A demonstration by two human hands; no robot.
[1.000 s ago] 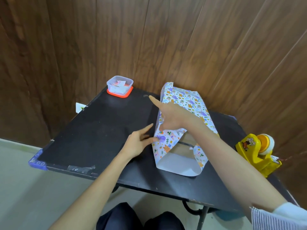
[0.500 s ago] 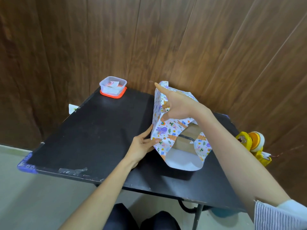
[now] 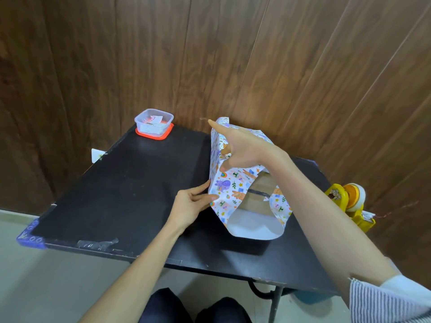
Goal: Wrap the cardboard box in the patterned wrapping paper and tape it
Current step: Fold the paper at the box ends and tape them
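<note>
Brown cardboard box (image 3: 255, 194) sleeved in white animal-print wrapping paper (image 3: 229, 187), near end open, on right half of black counter (image 3: 130, 187), toward far edge. Right grip (image 3: 242, 151) curled over paper's top left edge, index finger straight. Left grip (image 3: 191, 206) pinches paper's near left corner.

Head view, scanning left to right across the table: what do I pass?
Blue table corner → clear container → left hand → paper-wrapped box → yellow tape dispenser. The right hand overlaps the box, so it is omitted.
</note>
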